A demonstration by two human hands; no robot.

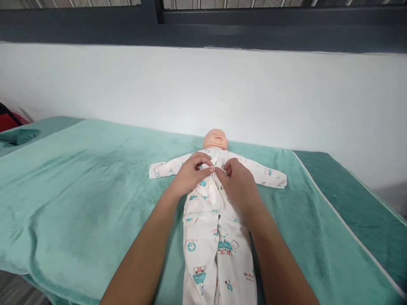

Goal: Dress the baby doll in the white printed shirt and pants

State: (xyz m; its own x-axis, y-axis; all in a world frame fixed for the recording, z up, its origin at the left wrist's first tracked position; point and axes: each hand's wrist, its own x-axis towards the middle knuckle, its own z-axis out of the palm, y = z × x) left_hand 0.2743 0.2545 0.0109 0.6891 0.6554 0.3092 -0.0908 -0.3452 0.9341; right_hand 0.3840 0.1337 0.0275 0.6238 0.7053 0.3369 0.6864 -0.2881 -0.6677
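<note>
A baby doll [215, 139] lies on its back with its head toward the wall. It wears a white printed baby shirt [197, 199] with long sleeves spread to both sides, and matching white trousers [203, 258]. On the shirt's front opening at the chest, my left hand [194, 171] pinches the cloth edge between thumb and fingers. Right beside it, my right hand [237, 178] has its fingers curled on the other side of the same opening. The two thumb tips nearly meet. Small buttons show below them, and whatever sits under the fingertips is hidden.
A light green blanket [79, 190] covers the bed, over a darker green sheet [346, 199] on the right. Behind stands a white wall [127, 84] below a dark window frame [222, 29]. Something red [8, 120] is at the far left edge.
</note>
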